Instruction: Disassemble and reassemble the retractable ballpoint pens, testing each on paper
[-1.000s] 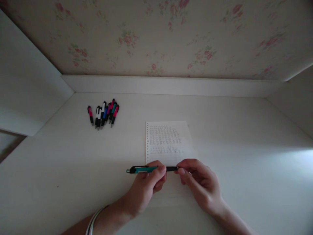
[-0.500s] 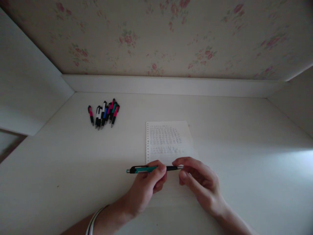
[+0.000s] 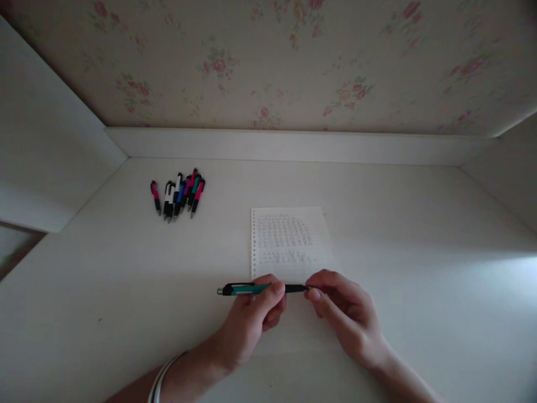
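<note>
A teal and black click pen (image 3: 245, 289) lies level across my view, its button end to the left and its tip to the right. My left hand (image 3: 254, 322) is closed around the pen's middle, thumb on top. My right hand (image 3: 344, 313) pinches the tip between thumb and forefinger, so the metal point is hidden. Behind and beneath the hands lies a sheet of lined paper (image 3: 289, 235) with punched holes down its left edge and handwriting on its upper part.
Several pens (image 3: 182, 193) in pink, white, blue, purple and teal lie together on the white desk (image 3: 126, 280) at the back left. A single pink pen (image 3: 155, 197) sits just left of them. White panels and a floral wall bound the desk.
My right thumb and forefinger have closed on the pen's tip; before, they were apart around it. My left hand and the pen have stayed in place.
</note>
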